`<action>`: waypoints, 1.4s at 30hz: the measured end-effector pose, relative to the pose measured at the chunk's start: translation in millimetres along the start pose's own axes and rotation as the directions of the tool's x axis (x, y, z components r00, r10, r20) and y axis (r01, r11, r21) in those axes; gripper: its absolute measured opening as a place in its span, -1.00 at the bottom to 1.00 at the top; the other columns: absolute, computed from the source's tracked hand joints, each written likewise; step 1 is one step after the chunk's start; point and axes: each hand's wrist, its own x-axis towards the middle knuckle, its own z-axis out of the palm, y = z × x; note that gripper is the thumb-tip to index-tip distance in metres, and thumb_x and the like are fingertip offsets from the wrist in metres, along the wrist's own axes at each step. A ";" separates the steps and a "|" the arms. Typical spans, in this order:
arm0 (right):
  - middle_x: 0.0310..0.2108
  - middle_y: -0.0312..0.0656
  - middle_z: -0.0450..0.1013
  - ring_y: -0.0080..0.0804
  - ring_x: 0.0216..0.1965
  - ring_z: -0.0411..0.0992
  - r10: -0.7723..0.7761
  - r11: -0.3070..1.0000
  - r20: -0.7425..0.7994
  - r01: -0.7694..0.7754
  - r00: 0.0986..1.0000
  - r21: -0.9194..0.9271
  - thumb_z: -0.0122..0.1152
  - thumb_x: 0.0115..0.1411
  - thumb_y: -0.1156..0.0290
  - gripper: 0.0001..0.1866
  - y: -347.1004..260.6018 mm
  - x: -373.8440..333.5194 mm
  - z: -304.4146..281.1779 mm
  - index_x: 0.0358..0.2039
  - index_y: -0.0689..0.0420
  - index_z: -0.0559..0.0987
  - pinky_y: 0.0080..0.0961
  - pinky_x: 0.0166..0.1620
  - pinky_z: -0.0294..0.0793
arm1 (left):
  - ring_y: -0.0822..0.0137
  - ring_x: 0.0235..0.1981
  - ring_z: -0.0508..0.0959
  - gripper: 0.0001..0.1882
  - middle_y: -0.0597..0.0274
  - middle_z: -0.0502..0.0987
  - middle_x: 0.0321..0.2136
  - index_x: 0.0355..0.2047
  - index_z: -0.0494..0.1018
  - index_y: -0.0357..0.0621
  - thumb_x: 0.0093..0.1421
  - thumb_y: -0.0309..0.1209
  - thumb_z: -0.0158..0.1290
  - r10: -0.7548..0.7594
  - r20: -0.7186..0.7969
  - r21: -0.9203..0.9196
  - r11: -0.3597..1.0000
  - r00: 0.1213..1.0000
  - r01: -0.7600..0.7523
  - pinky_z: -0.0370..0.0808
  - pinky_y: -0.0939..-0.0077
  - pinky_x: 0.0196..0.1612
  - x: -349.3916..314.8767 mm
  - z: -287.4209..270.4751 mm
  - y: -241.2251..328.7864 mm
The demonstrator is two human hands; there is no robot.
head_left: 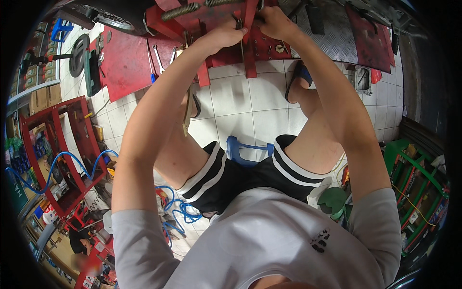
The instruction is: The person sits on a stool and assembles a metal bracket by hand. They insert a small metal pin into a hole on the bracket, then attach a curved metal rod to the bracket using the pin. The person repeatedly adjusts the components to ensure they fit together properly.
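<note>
Both of my arms reach forward to a red metal frame at the top of the head view. My left hand is closed against the left side of an upright post, its fingers pinched by a small metal part too small to name. On the other side of that post, my right hand has its fingers curled in; what they grip is hidden. A coil spring stretches across the frame above my left hand, and a second spring runs beside it.
On the red bench lie wrenches and a blue-handled screwdriver. Small parts sit right of the frame. A wheel stands far left. Below are a blue stool and a coiled blue hose; a green rack stands right.
</note>
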 end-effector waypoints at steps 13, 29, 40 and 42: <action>-0.32 0.11 0.51 0.08 -0.21 0.49 0.083 0.995 -0.047 -0.080 0.995 0.064 0.14 0.05 0.48 -0.75 -32.6 -5.3 -8.3 -0.22 0.15 0.62 -0.16 -0.13 0.49 | -0.24 -0.03 0.44 -0.61 -0.32 0.43 -0.12 -0.04 0.29 -0.45 0.28 -0.36 0.00 0.349 -0.211 0.343 0.901 0.913 -0.265 0.36 0.07 0.05 8.2 13.2 -25.1; -0.44 0.03 0.55 0.00 -0.34 0.55 0.174 0.976 -0.014 -0.170 0.985 0.135 0.22 0.08 0.25 -0.71 -32.2 -6.4 -16.3 -0.29 0.19 0.65 -0.23 -0.18 0.51 | -0.01 -0.18 0.61 -0.72 -0.10 0.40 -0.10 -0.06 0.17 -0.45 0.28 -0.56 -0.07 -0.005 -0.233 -0.216 0.975 0.973 -0.047 0.73 0.18 -0.27 -5.9 20.3 -4.1; -0.20 -0.01 0.55 0.08 -0.13 0.49 0.171 0.977 0.096 -0.182 0.980 0.113 0.11 0.13 0.26 -0.72 -22.4 0.6 -11.1 -0.18 0.03 0.64 -0.17 -0.02 0.47 | -0.01 -0.33 0.65 -0.70 -0.16 0.46 -0.24 -0.10 0.18 -0.50 0.19 -0.61 -0.07 0.033 -0.268 -0.185 0.979 0.963 -0.085 0.73 0.23 -0.40 -2.4 21.6 -4.4; -0.19 0.00 0.55 0.09 -0.12 0.48 0.142 0.982 0.080 -0.151 0.987 0.116 0.10 0.13 0.27 -0.70 -20.1 -1.1 -8.9 -0.15 0.03 0.63 -0.17 0.00 0.46 | 0.00 -0.31 0.64 -0.71 -0.14 0.44 -0.22 -0.07 0.16 -0.49 0.22 -0.62 -0.10 0.014 -0.248 -0.174 0.983 0.969 -0.059 0.74 0.21 -0.38 -3.1 21.0 -2.6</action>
